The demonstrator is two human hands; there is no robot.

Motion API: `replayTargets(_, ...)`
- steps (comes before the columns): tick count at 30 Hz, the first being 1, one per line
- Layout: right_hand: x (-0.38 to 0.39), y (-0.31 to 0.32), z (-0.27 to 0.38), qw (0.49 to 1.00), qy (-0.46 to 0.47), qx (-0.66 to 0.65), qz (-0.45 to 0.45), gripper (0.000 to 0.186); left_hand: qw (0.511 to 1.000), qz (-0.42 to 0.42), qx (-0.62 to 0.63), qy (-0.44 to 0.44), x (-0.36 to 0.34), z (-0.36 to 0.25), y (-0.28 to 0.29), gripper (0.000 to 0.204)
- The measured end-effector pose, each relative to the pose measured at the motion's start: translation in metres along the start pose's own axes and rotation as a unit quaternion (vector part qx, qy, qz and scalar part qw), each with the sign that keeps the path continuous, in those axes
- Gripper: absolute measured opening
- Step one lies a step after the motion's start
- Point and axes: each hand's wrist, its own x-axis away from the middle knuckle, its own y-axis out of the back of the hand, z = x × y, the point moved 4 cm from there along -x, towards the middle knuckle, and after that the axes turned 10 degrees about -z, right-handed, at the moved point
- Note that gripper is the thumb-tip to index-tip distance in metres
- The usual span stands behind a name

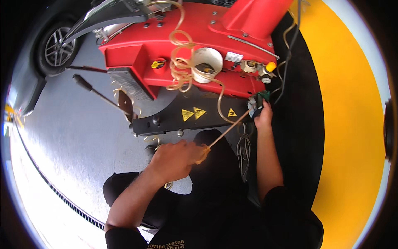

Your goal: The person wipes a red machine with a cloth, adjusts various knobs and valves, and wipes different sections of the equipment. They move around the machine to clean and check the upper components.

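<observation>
Two bare hands work at either end of a slender rod (pixel 227 133), which slants upward to the right in front of a red machine (pixel 195 25). Left hand (pixel 176 157): grip closed around the rod's amber end, most of which it covers. Right hand (pixel 263 116): grip closed on a crumpled grey-and-green cloth (pixel 253 104), which hides the rod's far tip. The rod crosses the right part of a black arm (pixel 170 120) marked with yellow warning triangles (pixel 199 113). Chief obstruction: a pale coiled hose (pixel 179 79), hanging before the machine and trailing over the black arm close to the rod. Beside the coils stands a white bucket (pixel 212 56) with dark contents; to its left, a small red cup (pixel 159 69). Above the cloth, fittings with a yellow cap (pixel 270 67) project from the red body. Below, a looped grey cable (pixel 244 153) hangs between the person's knee and right forearm. At left: a long lever (pixel 83 82) and, farther off, a car wheel (pixel 59 45) on the grey floor (pixel 95 137).
</observation>
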Motion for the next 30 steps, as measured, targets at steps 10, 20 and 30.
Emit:
replayTargets(10, 0.028, -0.019, 0.032, 0.899, 0.339, 0.18, -0.212, 0.041, 0.999, -0.005, -0.024, 0.032, -0.01, 0.003, -0.002, 0.042)
replayTargets(20, -0.047, -0.072, 0.011, 0.525, 0.246, 0.815, 0.016, 0.082, 0.999, -0.028, -0.026, 0.016, -0.011, -0.003, 0.002, 0.044)
replayTargets(30, -0.03, -0.07, 0.024, 0.562, 0.225, 0.796, -0.031, 0.08, 0.998, -0.062, -0.028, -0.008, -0.014, 0.0, 0.002, 0.04)
